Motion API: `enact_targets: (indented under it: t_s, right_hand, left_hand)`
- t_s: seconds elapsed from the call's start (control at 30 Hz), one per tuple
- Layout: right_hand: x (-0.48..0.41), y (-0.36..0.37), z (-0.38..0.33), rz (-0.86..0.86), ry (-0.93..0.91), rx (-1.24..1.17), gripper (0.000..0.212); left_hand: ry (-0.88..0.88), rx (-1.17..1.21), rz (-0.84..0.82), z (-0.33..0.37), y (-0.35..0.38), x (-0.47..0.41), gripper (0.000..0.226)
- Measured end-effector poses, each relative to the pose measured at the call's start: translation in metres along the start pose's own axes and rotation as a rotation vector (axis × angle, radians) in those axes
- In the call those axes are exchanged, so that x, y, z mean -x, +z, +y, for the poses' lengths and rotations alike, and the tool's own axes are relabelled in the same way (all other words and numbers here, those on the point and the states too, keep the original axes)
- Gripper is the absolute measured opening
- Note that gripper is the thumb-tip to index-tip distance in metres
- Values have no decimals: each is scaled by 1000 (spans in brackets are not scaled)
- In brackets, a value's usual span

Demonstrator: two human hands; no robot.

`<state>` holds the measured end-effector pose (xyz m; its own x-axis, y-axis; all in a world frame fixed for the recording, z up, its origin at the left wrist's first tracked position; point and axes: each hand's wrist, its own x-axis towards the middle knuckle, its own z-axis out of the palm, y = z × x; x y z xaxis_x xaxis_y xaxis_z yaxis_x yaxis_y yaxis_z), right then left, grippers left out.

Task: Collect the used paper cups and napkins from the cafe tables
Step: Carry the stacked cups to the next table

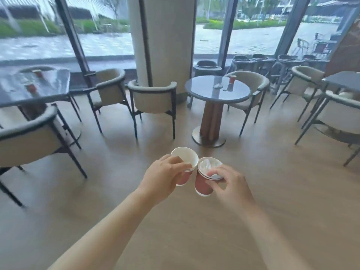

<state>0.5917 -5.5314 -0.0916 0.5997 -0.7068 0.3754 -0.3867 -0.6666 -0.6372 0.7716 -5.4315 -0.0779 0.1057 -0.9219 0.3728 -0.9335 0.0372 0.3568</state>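
Note:
My left hand (162, 177) grips a stack of red paper cups (185, 159), white inside. My right hand (228, 184) holds a second stack of red cups (203, 185) with crumpled white napkins (206, 165) stuffed in the top one. Both stacks hang side by side over the floor, rims almost touching. Ahead, a round grey table (202, 94) carries one red cup (232, 79) and a crumpled napkin (217, 86). On the dark square table (48, 90) at the left stand two more red cups (31, 87) (38, 73).
Cream chairs with dark frames ring the tables: one (153, 98) before the white pillar (163, 36), another (29, 139) at near left, more at right (339, 114). A further dark table (342, 80) sits at the right edge. Open wooden floor lies between me and the round table.

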Motion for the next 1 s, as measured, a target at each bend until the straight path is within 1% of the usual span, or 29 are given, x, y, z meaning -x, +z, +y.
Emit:
enact_targets:
  t_s: [0.17, 0.27, 0.4, 0.5, 0.6, 0.77, 0.9, 1.0]
  right_hand:
    - [-51, 27, -12, -114, -176, -121, 18]
    - [-71, 47, -27, -210, -282, -206, 17]
    - [-88, 71, -45, -302, -376, -305, 18]
    - [-97, 89, -56, -370, -451, -341, 17]
    - [-102, 109, -70, -429, -500, -387, 15]
    - [-107, 151, -93, -522, -531, -437, 14]
    - [-118, 188, -113, -584, -550, -431, 16]
    - [-142, 218, -132, -600, -572, -425, 16]
  left_hand:
    - [-202, -98, 154, -16, -26, 15, 32]
    - [-313, -168, 229, -23, -43, 30, 31]
    - [-442, -257, 279, -29, -57, 49, 34]
    - [-514, -309, 319, -32, -64, 62, 32]
    - [-592, -342, 358, -36, -69, 76, 31]
    - [-692, -353, 367, -58, -78, 102, 32]
    - [-767, -314, 408, -93, -85, 118, 32]
    - [-775, -273, 456, -131, -97, 121, 26]
